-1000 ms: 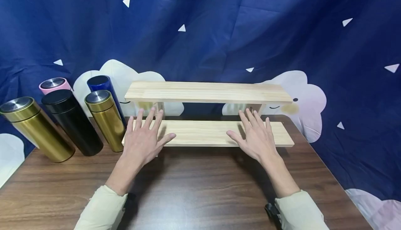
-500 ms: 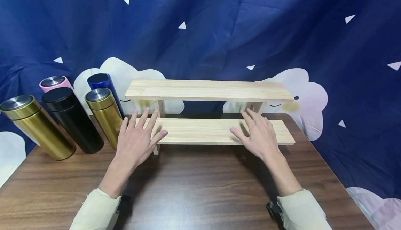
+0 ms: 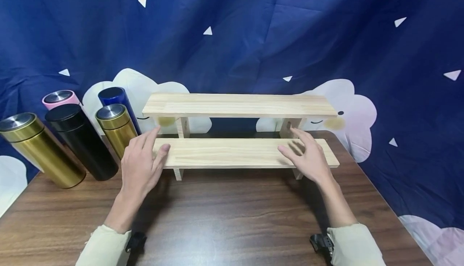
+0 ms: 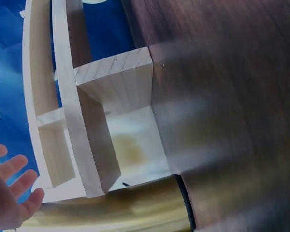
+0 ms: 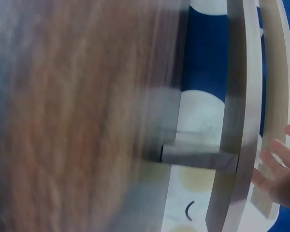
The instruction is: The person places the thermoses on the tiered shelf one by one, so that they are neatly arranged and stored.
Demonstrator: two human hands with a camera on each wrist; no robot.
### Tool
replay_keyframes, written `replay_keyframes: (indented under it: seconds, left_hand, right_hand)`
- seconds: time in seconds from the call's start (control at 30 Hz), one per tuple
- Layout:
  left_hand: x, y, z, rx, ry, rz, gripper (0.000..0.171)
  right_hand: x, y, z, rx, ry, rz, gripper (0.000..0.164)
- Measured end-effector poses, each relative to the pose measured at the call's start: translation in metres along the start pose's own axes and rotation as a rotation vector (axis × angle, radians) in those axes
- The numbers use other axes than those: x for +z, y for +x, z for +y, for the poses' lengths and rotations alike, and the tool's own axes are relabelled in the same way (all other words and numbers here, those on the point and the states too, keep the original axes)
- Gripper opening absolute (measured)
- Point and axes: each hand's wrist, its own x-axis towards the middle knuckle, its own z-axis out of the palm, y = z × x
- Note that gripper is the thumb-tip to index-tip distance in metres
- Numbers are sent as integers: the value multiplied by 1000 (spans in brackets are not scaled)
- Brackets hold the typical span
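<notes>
A two-tier shelf of pale wood (image 3: 232,152) stands on the brown table, its upper board behind and above the lower one. My left hand (image 3: 139,163) is over the left end of the lower board, fingers relaxed and holding nothing. Over the right part of that board is my right hand (image 3: 308,155), thumb and fingers spread apart with nothing between them. In the left wrist view, the fingers (image 4: 24,182) lie beside the shelf's end, near a gold thermos (image 4: 116,215). The right wrist view has the fingers (image 5: 275,164) alongside the lower board.
Left of the shelf, several thermos bottles stand together: a large gold bottle (image 3: 45,153), a black bottle (image 3: 81,143), a smaller gold bottle (image 3: 117,131), a blue bottle (image 3: 125,101) and a pink bottle (image 3: 59,98). A blue cloud-patterned curtain (image 3: 235,36) hangs behind the brown table (image 3: 224,217).
My left hand has moved left toward the bottles and turned, its fingers drawing closer together. The right hand has shifted slightly right, its fingers also closer together. The shelf and bottles stay put.
</notes>
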Motion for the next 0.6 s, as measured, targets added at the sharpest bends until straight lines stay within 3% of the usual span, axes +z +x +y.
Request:
replay_keyframes:
  seconds: [0.3,0.43,0.6]
  left_hand:
    - [-8,1,-9,-171,-139,236,43]
    - [-10,0,-14,-255,-185,306,36]
    - [-11,0,-19,-312,-205,389,33]
  right_hand:
    - [-19,-2,18,68,109,34,72]
    - [-27,-5,26,103,177,50,70]
    - [-34,-8,34,115,242,68,65]
